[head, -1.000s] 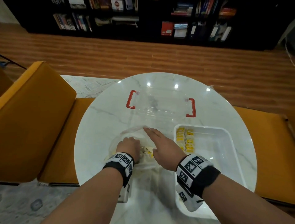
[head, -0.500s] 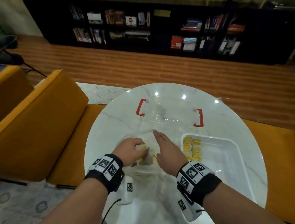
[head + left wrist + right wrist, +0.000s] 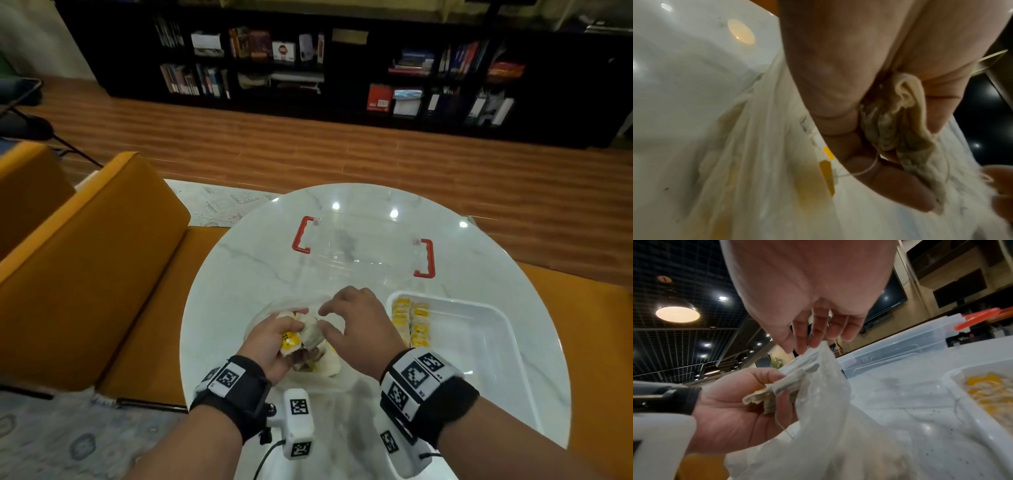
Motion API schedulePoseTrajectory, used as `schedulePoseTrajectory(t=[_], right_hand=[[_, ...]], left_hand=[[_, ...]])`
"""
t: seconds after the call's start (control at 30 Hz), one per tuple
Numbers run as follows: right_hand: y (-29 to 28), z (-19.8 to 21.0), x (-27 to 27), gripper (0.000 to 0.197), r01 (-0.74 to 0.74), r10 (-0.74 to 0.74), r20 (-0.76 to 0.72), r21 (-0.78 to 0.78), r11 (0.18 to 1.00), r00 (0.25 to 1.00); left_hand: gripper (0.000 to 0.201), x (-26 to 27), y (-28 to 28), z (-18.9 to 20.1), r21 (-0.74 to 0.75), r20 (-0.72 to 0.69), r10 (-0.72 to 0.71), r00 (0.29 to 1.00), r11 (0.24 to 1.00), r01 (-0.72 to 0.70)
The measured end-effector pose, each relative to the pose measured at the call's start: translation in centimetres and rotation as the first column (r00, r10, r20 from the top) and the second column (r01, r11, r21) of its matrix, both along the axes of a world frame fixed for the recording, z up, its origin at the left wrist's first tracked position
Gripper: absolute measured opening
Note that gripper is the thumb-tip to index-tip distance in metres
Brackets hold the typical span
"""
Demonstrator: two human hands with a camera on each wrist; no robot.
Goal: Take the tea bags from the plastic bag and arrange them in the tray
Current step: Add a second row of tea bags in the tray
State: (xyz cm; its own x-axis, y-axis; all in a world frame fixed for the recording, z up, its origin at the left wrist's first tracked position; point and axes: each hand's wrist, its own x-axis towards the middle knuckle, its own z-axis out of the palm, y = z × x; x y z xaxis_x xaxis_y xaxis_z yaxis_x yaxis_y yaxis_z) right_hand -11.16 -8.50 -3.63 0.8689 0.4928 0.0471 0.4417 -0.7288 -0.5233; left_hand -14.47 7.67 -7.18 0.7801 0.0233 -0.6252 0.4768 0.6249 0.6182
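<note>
My left hand (image 3: 274, 337) grips a clump of tea bags (image 3: 305, 334) with yellow tags, just above the crumpled clear plastic bag (image 3: 329, 371). In the left wrist view my fingers (image 3: 838, 97) curl round the paper bags (image 3: 900, 126), and a string and a yellow tag (image 3: 826, 172) hang free. My right hand (image 3: 356, 325) hovers beside the clump with loosely bent fingers. In the right wrist view its fingertips (image 3: 807, 337) touch the bag's raised edge (image 3: 824, 347). The white tray (image 3: 496, 308) at the right holds two rows of tea bags (image 3: 411, 322) in its near-left corner.
A clear storage box (image 3: 363, 246) with red handles stands behind the bag on the round marble table (image 3: 246, 267). Orange seats (image 3: 85, 257) surround the table. Most of the tray floor (image 3: 479, 370) is bare.
My left hand has lifted a clump of tea bags out of the plastic bag. My right hand has risen from lying flat on the bag to hovering with bent fingers.
</note>
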Motion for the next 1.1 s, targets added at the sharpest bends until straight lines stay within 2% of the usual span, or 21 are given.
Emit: schedulePoseTrajectory(t=[0.1, 0.23, 0.33, 0.43, 0.5, 0.67, 0.77, 0.9, 1.0, 1.1], right_hand=[[0.2, -0.3, 0.1, 0.039, -0.004, -0.002, -0.086, -0.069, 0.998, 0.996], [0.0, -0.6, -0.1, 0.056, -0.128, 0.131, -0.077, 0.038, 0.991, 0.988], [0.0, -0.8, -0.1, 0.045, -0.161, 0.163, -0.014, 0.091, 0.983, 0.986], [0.2, -0.8, -0.1, 0.021, -0.166, 0.160, 0.067, 0.107, 0.980, 0.985], [0.3, -0.7, -0.1, 0.014, -0.154, 0.151, 0.041, 0.114, 0.981, 0.988], [0.2, -0.7, 0.0, 0.009, -0.097, 0.120, -0.102, 0.204, 0.974, 0.988], [0.2, -0.8, -0.3, 0.022, -0.104, 0.131, -0.133, 0.192, 0.976, 0.982], [0.4, -0.7, -0.3, 0.039, -0.041, 0.066, -0.183, 0.135, 0.990, 0.981], [0.5, -0.7, -0.2, 0.029, -0.010, 0.026, -0.185, 0.085, 0.996, 0.982], [0.3, -0.7, -0.2, 0.013, 0.012, 0.010, -0.190, 0.113, 0.994, 0.982]], left_hand=[[0.024, 0.0, 0.3, 0.4, -0.014, 0.021, -0.003, 1.000, 1.000, 0.003], [0.024, 0.0, 0.5, 0.7, -0.036, 0.009, 0.002, 1.000, 0.999, -0.002], [0.023, -0.2, 0.5, 1.1, -0.067, -0.001, -0.005, 1.000, 0.998, 0.005], [0.025, -0.3, 0.3, 1.4, -0.123, -0.025, -0.023, 0.999, 0.992, 0.020], [0.026, -0.4, 0.2, 1.4, -0.140, -0.039, -0.024, 0.999, 0.990, 0.018], [0.022, -0.5, -0.1, 1.3, -0.175, -0.066, -0.010, 0.998, 0.984, -0.002], [0.028, -0.4, -0.2, 1.2, -0.190, -0.067, 0.007, 0.998, 0.982, -0.020], [0.030, -0.4, -0.3, 1.5, -0.214, -0.050, 0.028, 0.998, 0.976, -0.038], [0.043, -0.5, 0.0, 1.4, -0.220, -0.030, 0.026, 0.999, 0.975, -0.032], [0.038, -0.6, 0.2, 1.2, -0.212, -0.026, 0.022, 0.999, 0.977, -0.027]])
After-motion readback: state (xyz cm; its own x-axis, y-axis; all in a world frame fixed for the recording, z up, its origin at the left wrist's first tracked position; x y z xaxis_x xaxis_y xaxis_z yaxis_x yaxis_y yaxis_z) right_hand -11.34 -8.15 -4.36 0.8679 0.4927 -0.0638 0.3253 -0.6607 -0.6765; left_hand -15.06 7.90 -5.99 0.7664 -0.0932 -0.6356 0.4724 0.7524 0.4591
